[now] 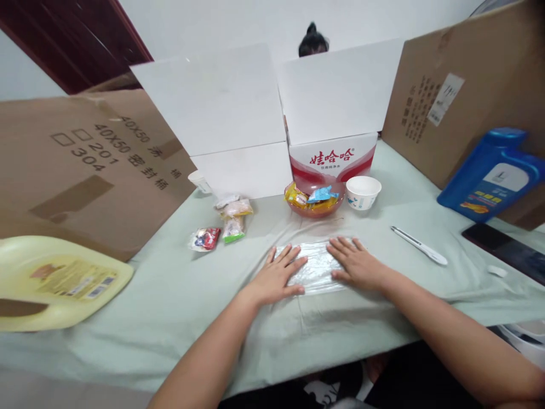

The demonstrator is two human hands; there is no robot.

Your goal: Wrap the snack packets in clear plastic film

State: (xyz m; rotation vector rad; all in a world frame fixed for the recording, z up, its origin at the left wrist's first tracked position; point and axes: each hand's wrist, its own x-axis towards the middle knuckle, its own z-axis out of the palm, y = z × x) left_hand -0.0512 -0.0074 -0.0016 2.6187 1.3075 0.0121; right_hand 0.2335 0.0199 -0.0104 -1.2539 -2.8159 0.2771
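A flat clear plastic bag (pixel 315 267) lies on the pale green tablecloth (pixel 179 295) in front of me. My left hand (pixel 277 276) rests flat on the bag's left part, fingers spread. My right hand (pixel 356 262) presses flat on its right part, fingers stretched out. Neither hand grips anything. Just beyond the bag stands a reddish bowl (pixel 314 203) filled with wrapped snacks. A white paper cup (pixel 363 192) stands to the right of the bowl.
Several snack packets (pixel 225 222) lie at the left-middle. A white utility knife (pixel 419 245), a dark phone (pixel 506 250) and a blue jug (pixel 494 176) are at the right, a yellow jug (pixel 51 284) at the left. Cardboard boxes (pixel 85 165) wall the table; a person's head (pixel 313 41) shows behind.
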